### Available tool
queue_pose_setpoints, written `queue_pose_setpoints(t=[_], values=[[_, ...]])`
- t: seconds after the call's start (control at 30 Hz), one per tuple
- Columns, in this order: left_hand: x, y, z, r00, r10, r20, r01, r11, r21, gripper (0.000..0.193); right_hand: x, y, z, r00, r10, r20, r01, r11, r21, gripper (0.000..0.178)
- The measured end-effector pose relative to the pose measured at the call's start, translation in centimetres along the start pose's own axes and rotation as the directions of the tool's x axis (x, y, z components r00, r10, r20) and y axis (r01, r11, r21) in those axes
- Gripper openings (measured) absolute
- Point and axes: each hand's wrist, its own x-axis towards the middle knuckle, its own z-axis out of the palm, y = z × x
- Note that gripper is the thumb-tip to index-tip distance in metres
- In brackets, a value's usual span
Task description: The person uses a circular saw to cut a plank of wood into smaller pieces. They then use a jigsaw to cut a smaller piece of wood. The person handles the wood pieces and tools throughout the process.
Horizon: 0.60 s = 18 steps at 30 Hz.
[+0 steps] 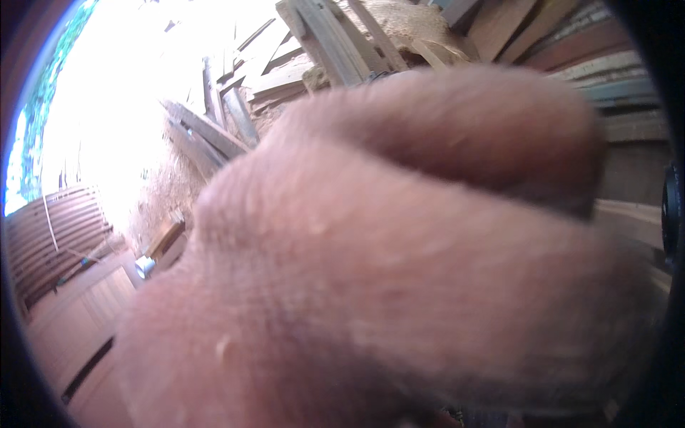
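A hand very close to the camera covers most of the head view. It comes in from the lower left, so I take it for my left hand (342, 250). Its knuckles and two thick, bent fingers point to the right, smeared by motion. Whatever the fingers may hold is hidden. Just beyond the knuckles on the left lies a short brown wooden piece (165, 237) with a pale, shiny round end (145, 267). My right hand does not show.
Wood offcuts (332, 43) and narrow strips (207, 132) lie at the top among sawdust (399, 21). Boards are piled at the right (631, 128). A slatted brown stack (53, 228) stands far left. Below it is a reddish board (82, 314) by a dark gap. Glare washes out the upper left.
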Motion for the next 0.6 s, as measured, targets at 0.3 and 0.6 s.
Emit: queue_pose_setpoints(t=[0.3, 0.6], values=[[-3.2, -5.5, -3.1, 0.762, -0.593, 0.259, 0.344, 0.711, 0.614, 0.021, -1.6, 4.0, 0.7, 0.989, -0.119, -0.086, 0.109, 0.988, -0.105, 0.039], [-7.6, -9.0, -3.1, 0.734, -0.628, 0.257, 0.081, 0.458, 0.885, 0.014, -7.9, 6.4, -4.4, 0.907, -0.169, -0.386, 0.211, 0.975, 0.069, 0.026]])
